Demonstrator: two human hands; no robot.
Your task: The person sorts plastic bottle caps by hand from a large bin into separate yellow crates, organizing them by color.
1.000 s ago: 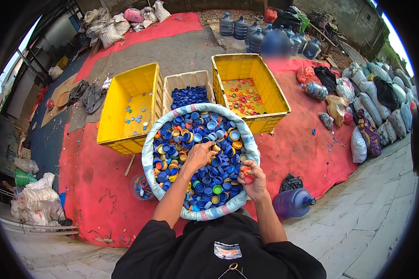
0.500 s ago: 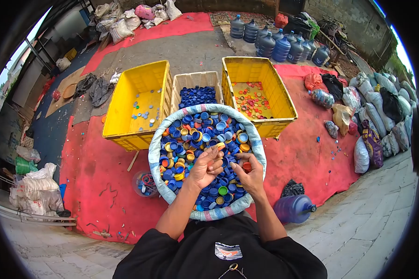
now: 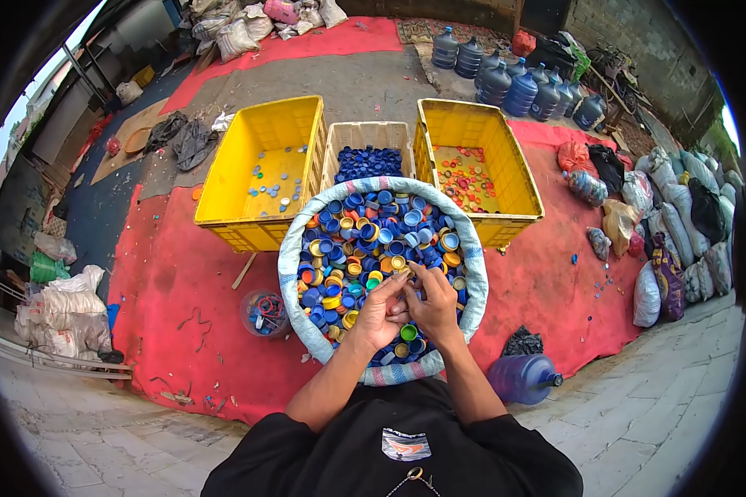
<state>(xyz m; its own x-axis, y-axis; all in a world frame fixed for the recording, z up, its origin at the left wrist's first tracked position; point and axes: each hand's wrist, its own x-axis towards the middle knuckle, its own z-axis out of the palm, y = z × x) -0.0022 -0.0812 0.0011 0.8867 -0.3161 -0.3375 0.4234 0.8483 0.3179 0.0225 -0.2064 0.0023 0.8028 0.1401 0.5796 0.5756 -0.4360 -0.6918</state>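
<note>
A round sack with a rolled pale-blue rim (image 3: 290, 286) stands right in front of me, full of loose plastic bottle caps (image 3: 340, 244), mostly blue, with yellow, orange, green and red ones among them. Over the caps, toward the right half of the sack, my two hands meet. My left hand (image 3: 380, 316) is closed, its fingertips pinched at a small yellowish bottle cap (image 3: 404, 272) that is largely hidden. My right hand (image 3: 436, 305) is closed too, its thumb and fingers pressed against the left fingertips at the same cap.
Beyond the sack stand a yellow crate (image 3: 211, 219) with a few pale caps, a whitish crate (image 3: 333, 153) of dark blue caps, and another yellow crate (image 3: 522, 199) with red and orange caps. A clear tub (image 3: 264, 315) sits left, a water jug (image 3: 522, 379) right.
My right hand has moved up and left to join the left hand; the red cap near its fingers no longer shows. The whole view has shifted slightly.
</note>
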